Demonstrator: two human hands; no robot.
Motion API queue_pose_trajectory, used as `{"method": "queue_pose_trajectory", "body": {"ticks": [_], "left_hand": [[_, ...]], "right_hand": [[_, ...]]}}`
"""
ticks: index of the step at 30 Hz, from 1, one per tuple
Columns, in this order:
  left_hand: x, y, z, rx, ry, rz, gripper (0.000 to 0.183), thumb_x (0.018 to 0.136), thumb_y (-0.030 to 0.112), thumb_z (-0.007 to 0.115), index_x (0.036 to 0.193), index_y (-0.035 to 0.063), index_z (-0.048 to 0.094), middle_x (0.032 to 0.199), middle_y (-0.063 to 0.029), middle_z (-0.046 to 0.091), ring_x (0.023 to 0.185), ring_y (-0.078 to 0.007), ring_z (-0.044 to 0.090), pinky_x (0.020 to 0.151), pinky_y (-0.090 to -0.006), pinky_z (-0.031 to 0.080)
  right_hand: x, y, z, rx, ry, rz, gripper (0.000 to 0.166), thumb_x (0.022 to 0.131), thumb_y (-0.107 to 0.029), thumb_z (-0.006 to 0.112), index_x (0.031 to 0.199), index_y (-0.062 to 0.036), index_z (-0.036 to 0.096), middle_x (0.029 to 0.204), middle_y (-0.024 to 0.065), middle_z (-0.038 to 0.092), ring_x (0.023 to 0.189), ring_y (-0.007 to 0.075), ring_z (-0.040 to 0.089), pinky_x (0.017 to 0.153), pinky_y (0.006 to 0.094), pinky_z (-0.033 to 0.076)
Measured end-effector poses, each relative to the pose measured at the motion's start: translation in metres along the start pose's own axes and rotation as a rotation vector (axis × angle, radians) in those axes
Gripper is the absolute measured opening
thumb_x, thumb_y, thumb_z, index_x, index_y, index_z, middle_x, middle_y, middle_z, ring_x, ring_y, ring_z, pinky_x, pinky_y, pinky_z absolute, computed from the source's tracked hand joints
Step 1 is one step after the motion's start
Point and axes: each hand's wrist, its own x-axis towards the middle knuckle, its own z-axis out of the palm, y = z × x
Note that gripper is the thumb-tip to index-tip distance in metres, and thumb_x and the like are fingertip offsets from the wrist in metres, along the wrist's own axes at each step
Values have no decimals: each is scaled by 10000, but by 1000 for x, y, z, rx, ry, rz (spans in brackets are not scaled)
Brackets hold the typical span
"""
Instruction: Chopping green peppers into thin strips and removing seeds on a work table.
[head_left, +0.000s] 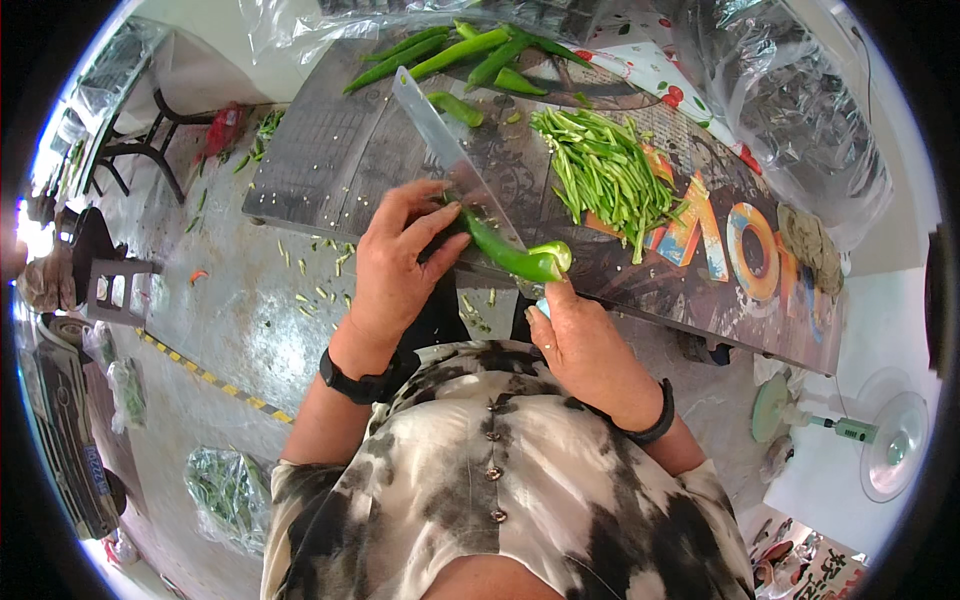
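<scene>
My left hand (405, 262) grips the stem end of a green chili pepper (502, 251), above the table's near edge. The pepper's near end is cut open. My right hand (581, 345) is closed on the light blue handle of a kitchen knife (457, 157); its long blade points away to the upper left, beside and partly behind the pepper. A heap of sliced green pepper strips (611, 172) lies on the table to the right of the blade. Several whole peppers (457, 52) lie at the table's far side, with a shorter pepper piece (456, 109) nearer.
The low dark table (322, 157) bears scattered seeds. A crumpled cloth (810, 247) lies at its right end, clear plastic sheeting (802, 97) beyond. Pepper scraps, a bag of greens (226, 499) and a grey stool (120, 289) are on the floor at left; a fan (892, 446) stands right.
</scene>
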Motion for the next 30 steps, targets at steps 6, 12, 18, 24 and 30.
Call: {"method": "queue_pose_trajectory", "body": {"ticks": [6,12,18,24,30], "left_hand": [[-2,0,1,26,30,2,308,741,37,824,1041,27,754,1057,-100,687,952,-268,643,826,-347,541],[-2,-2,3,40,35,62,300,733,50,826,1024,28,753,1022,-88,696,930,-267,639,803,-354,524],[1,-3,2,36,30,68,286,728,58,827,1002,30,749,1001,-86,695,914,-267,639,789,-359,522],[2,-7,3,33,61,109,294,680,34,831,957,24,735,981,-76,680,866,-277,628,747,-369,526],[2,-5,4,9,46,38,273,716,34,818,977,31,735,1000,-88,682,906,-278,637,804,-363,518]], "right_hand": [[0,4,3,-94,-5,-27,204,965,-65,541,1086,62,437,756,275,591,725,490,603,636,552,457],[2,2,0,-149,-4,-38,166,962,-71,552,1020,47,452,773,288,578,734,501,585,637,565,435],[6,-2,-6,-179,-59,0,193,958,-68,543,1079,58,460,795,309,589,768,511,596,653,562,458],[15,-14,-18,-235,-158,101,212,956,-83,541,1099,60,479,737,306,581,750,507,602,654,555,476],[23,-15,-30,-325,-258,21,225,959,-92,539,806,72,555,726,285,580,726,491,607,649,538,486]]}}
